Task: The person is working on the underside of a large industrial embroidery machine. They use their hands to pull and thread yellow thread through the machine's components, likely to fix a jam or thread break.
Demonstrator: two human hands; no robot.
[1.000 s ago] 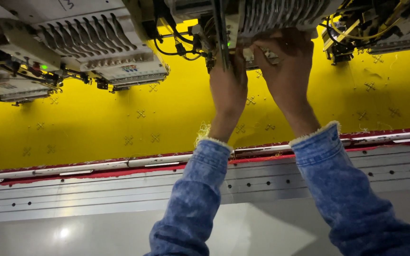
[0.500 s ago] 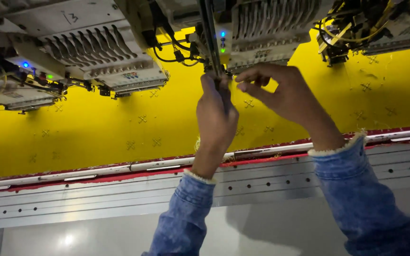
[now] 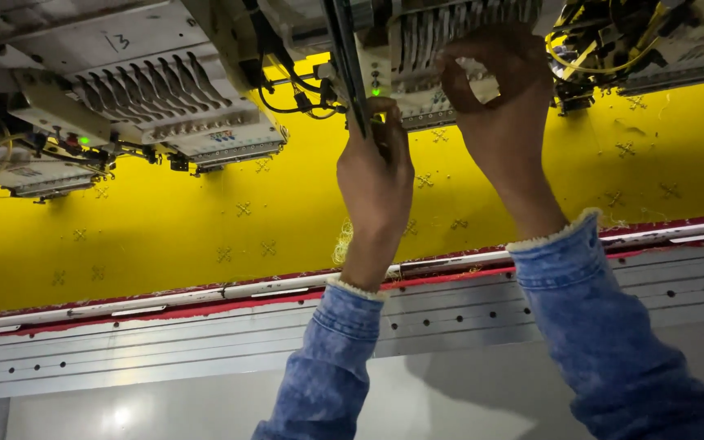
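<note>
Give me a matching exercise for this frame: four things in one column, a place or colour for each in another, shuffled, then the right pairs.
Things:
1. left hand
2. right hand
3. fabric
4. sleeves

Places or colours:
A. yellow, with small stitched crosses
B. faded blue denim
C. raised at the needle bars of the middle machine head
D. up beside the dark vertical bar

Pairs: 1-D, 2-C, 3-A, 4-B

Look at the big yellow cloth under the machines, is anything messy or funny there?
Yes. A small tuft of loose yellow threads sticks up from the yellow cloth near the red frame edge, just beside the left hand's wrist. It looks frayed, unlike the neat little stitched crosses elsewhere.
</note>
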